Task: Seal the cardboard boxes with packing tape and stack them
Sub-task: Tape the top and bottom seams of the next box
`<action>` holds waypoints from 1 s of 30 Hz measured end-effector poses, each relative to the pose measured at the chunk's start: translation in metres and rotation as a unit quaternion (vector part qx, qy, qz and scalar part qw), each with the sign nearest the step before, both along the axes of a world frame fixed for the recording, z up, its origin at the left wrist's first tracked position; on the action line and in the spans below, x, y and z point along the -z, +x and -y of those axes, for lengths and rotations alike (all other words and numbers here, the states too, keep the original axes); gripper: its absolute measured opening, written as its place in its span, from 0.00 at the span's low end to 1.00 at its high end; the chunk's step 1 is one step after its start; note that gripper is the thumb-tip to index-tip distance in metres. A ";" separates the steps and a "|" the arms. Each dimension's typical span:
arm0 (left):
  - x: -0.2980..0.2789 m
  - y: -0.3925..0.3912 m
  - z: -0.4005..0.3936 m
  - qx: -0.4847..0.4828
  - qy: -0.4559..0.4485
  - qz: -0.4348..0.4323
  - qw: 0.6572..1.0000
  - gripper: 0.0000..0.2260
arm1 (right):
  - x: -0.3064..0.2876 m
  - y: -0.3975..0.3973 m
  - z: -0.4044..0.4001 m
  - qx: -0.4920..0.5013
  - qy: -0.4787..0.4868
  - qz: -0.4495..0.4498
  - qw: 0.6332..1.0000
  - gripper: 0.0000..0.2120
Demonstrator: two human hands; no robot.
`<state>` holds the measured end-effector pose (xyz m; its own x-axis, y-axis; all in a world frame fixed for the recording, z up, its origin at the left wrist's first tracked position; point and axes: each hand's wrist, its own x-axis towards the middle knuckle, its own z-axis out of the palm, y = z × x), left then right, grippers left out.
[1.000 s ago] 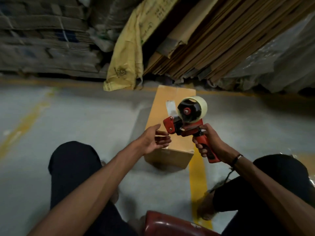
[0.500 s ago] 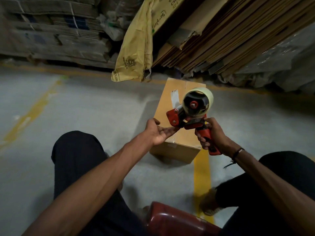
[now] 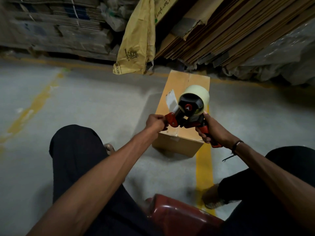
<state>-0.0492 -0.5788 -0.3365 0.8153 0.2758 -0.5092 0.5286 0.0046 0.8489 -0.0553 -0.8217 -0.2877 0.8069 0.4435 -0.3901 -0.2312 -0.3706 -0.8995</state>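
A closed brown cardboard box (image 3: pixel 187 89) lies on the concrete floor in front of me, with a white label on its top. Above its near end I hold a red tape dispenser (image 3: pixel 185 120) loaded with a pale roll of packing tape (image 3: pixel 197 92). My right hand (image 3: pixel 214 132) grips the dispenser's red handle. My left hand (image 3: pixel 156 123) is curled at the dispenser's front end, its fingers pinching there; the tape end itself is hidden by the fingers.
Flattened cardboard sheets (image 3: pixel 230 31) lean against the back, beside a yellow sack (image 3: pixel 138 41) and bundled cartons (image 3: pixel 56 26). Plastic-wrapped goods (image 3: pixel 281 62) sit at the right. A yellow floor line (image 3: pixel 204 167) runs under the box. A red stool edge (image 3: pixel 179 217) shows between my knees.
My left hand, open beside the dispenser a second ago, has closed on its front end. The dispenser stays above the box's near end in my right hand.
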 end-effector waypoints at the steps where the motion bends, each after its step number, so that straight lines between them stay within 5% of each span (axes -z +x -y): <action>1: 0.005 0.001 -0.002 0.010 0.034 0.014 0.999 0.05 | 0.003 0.002 -0.002 -0.005 -0.013 0.019 1.000 0.39; 11: 0.079 0.012 -0.109 0.030 0.277 0.017 0.960 0.15 | 0.050 0.029 0.027 -0.016 -0.121 0.076 0.990 0.45; 30: 0.156 0.035 -0.086 0.067 0.313 -0.013 0.947 0.11 | 0.132 0.046 0.029 -0.049 -0.251 0.097 0.962 0.45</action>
<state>-0.0141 -0.4932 -0.4923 0.8538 0.4250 -0.3007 0.5095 -0.5633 0.6504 -0.0091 -0.8506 -0.4198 0.8499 0.3156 -0.4219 -0.0199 -0.7810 -0.6242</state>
